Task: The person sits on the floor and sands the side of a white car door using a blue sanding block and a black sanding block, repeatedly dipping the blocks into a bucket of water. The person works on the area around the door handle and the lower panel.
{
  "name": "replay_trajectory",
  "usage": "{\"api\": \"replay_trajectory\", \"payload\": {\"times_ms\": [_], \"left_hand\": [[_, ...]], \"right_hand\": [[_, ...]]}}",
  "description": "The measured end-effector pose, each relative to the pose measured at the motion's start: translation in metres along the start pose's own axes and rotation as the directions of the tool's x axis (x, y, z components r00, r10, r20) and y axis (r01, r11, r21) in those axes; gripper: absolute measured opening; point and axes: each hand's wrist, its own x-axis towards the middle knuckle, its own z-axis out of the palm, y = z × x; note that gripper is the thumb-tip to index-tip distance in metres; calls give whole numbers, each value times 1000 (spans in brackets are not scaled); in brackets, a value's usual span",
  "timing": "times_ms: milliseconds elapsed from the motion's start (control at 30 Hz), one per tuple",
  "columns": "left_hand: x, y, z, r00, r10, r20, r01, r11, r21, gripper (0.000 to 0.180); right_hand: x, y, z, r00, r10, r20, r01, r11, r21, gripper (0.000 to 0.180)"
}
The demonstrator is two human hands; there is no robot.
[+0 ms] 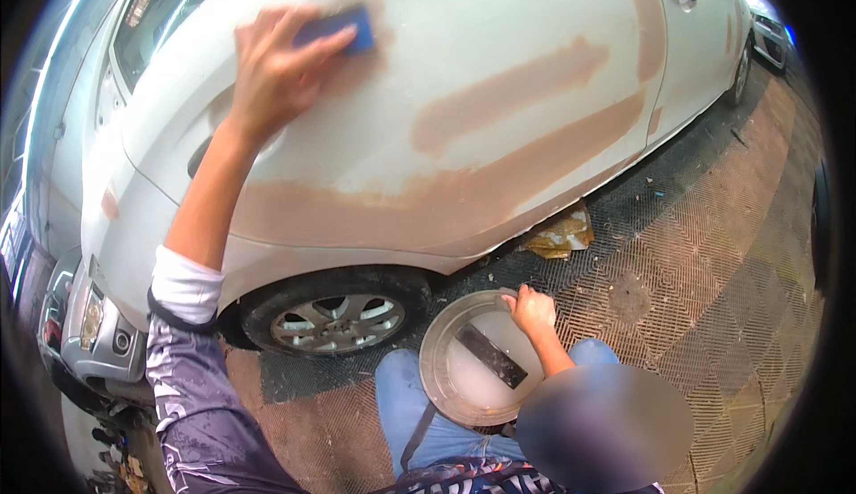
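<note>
"Block (337, 23): where?"
"Above the wheel (337, 325), pinched by the left grip (281, 61); likely light, stiff, slippery if wet. Hold its edges."
"Right grip (532, 308)?"
"Pinching the basin's (434, 351) rim, right of the wheel."

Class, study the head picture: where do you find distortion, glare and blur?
Head view: floor tiles curve toward the dark round rim; head view: a bright streak glares on the white car's window at upper left; head view: a smooth blurred oval hides detail at lower right, while the basin looks fairly clear.
</note>
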Motion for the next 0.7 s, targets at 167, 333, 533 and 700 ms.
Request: {"api": "replay_trajectory", "payload": {"times_ms": [167, 333, 533, 700], "left_hand": [[43, 12, -5, 994, -110, -15, 110, 994, 17, 34], [35, 6, -8, 966, -220, -139, 230, 971, 60, 27], [19, -2, -9, 1000, 25, 15, -25, 999, -21, 40], [-4, -16, -9, 1000, -16, -13, 18, 992, 128, 40]], "right_hand": [[-1, 1, -9, 999, 15, 46, -15, 1000, -2, 58], [2, -2, -9, 999, 6, 33, -6, 1000, -7, 59], [1, -1, -16, 997, 29, 70, -30, 999, 11, 60], [0, -13, -9, 998, -1, 64, 0, 1000, 7, 61]]}}
